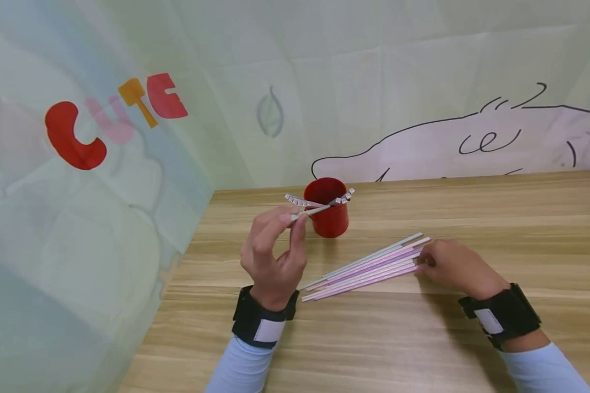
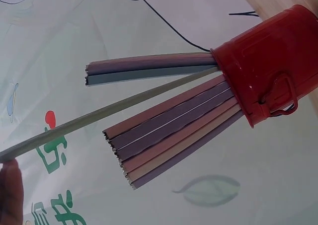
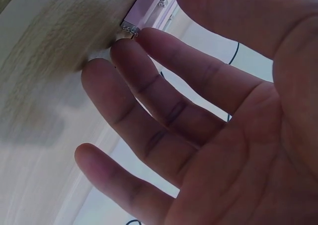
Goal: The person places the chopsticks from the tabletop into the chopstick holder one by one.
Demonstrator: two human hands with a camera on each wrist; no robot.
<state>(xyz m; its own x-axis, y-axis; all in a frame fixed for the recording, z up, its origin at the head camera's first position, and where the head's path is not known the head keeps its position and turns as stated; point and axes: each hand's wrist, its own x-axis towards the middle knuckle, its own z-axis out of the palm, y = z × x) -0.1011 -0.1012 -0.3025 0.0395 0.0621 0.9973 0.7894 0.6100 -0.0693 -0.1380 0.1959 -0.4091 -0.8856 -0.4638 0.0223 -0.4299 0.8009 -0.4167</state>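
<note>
My left hand (image 1: 275, 251) pinches a thin pale green stick (image 2: 94, 116) between thumb and fingertips; the stick's far end reaches the mouth of a red bucket (image 1: 330, 222). Two fanned groups of pastel sticks (image 2: 174, 128), with jagged glittering ends, lean out of that bucket. On the table, a loose bundle of pink, purple and pale green sticks (image 1: 366, 266) lies slanted. At its right end is my right hand (image 1: 454, 266), its fingertips touching the stick ends. The right wrist view shows its fingers spread and loosely bent, with a pink stick end (image 3: 131, 27) beside the index fingertip.
A wood-grain table (image 1: 383, 349) carries everything. Behind it hangs a pale printed cloth (image 1: 275, 65) with line drawings, and another at the left bears coloured letters (image 1: 76, 142). The bucket stands near the table's back edge, its handle (image 2: 285, 98) on the side.
</note>
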